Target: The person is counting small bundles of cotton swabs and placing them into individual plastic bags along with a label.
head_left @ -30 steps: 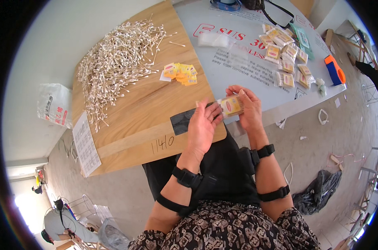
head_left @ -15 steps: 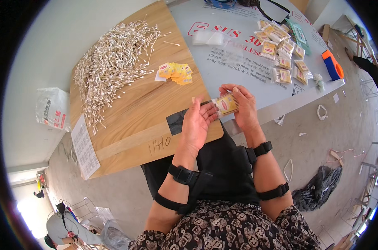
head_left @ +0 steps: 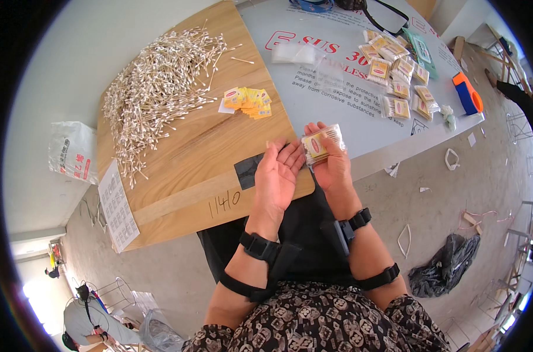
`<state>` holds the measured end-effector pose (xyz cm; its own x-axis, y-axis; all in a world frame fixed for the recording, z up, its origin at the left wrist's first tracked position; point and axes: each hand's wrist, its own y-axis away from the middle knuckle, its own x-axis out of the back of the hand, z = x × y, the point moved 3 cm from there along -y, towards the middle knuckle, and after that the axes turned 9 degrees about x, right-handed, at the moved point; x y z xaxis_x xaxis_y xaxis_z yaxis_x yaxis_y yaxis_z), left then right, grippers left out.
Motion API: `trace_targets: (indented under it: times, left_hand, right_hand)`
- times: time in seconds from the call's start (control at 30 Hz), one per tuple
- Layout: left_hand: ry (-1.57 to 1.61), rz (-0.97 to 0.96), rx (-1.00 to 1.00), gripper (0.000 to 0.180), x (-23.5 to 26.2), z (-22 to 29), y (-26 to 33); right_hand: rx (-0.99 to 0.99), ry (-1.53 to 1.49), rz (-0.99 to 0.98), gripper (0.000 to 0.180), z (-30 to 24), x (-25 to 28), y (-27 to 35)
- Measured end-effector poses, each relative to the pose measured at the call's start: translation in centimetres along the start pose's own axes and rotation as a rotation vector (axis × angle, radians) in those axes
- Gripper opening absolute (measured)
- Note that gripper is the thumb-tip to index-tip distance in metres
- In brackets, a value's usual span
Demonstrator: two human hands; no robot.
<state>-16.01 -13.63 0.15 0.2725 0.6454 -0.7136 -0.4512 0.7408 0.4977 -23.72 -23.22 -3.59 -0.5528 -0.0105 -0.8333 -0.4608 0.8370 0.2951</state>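
Observation:
My right hand [head_left: 336, 172] grips a small clear packet of cotton swabs [head_left: 318, 145] with a yellow label card inside, thumb on its front. Close beside it, my left hand [head_left: 277, 179] lies palm up with its fingers stretched out and nothing resting in it. Both hands are over the near right corner of the wooden board [head_left: 187, 176]. A large heap of loose cotton swabs [head_left: 155, 88] covers the board's left side. Fanned yellow cards [head_left: 252, 102] lie right of the heap. Several filled swab packets [head_left: 398, 70] are piled at the far right.
Empty clear bags [head_left: 296, 54] lie on the film-covered metal table [head_left: 331, 105]. At its right edge stands an orange and blue tape dispenser [head_left: 468, 94]. A printed sheet [head_left: 118, 205] hangs over the board's left edge. A black plastic bag [head_left: 445, 264] lies on the floor.
My right hand has turned the packet upright, its swab tips now facing up, and drawn slightly toward me. My left fingers have come away from the packet's end.

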Motion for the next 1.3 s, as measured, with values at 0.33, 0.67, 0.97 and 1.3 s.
trace_targets:
  times: [0.33, 0.67, 0.97, 1.3]
  left_hand:
    - [-0.517, 0.035, 0.055, 0.057, -0.5, 1.1, 0.8]
    - [-0.897, 0.091, 0.022, 0.052, -1.2, 2.1, 0.7]
    - [-0.704, 0.150, -0.081, 0.046, -0.6, 1.4, -0.5]
    - [-0.736, 0.122, -0.206, 0.044, 0.2, 1.1, 0.5]
  right_hand:
    - [0.061, -0.041, 0.011, 0.043, 1.0, -0.1, 0.2]
    - [0.067, -0.009, 0.042, 0.044, 0.9, 0.1, 0.3]
    - [0.038, 0.000, 0.052, 0.045, 0.8, -0.5, 0.6]
    - [0.038, -0.053, 0.105, 0.038, 1.2, 0.0, 0.0]
